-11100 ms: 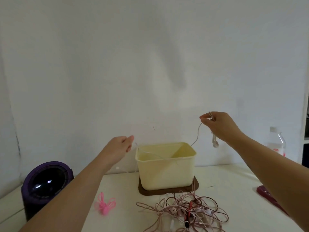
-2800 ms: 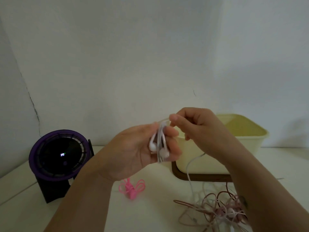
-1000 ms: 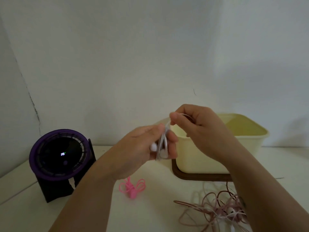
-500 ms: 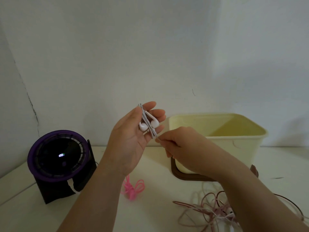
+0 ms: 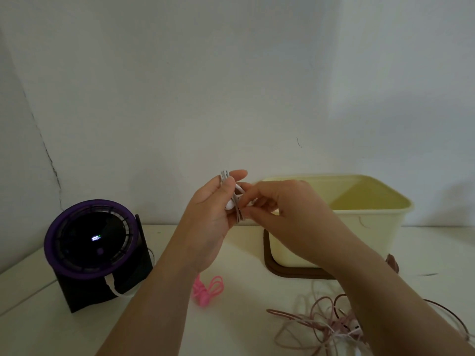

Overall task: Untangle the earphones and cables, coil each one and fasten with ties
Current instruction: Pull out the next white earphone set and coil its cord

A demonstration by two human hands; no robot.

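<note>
A white wall (image 5: 231,73) rises behind a pale table (image 5: 33,319). At the far left of the table stands a purple fan (image 5: 88,241) with a small lit readout on its dark face. To its right, near the table's middle, lie the pink ties (image 5: 207,291) in a loose bunch. Above them the left hand (image 5: 208,222) is raised, palm turned right. Its thumb and fingers grasp the white earphones (image 5: 230,204), which are wound into a narrow upright coil with the buds against the palm. Touching it from the right, the right hand (image 5: 282,208) has its fingers curled and pinches the coil's near end. Behind that hand a yellow tub (image 5: 372,227) sits on a brown tray (image 5: 290,272). At the near right, partly under the right forearm, a tangle of pinkish cables (image 5: 321,327) lies on the table.
</note>
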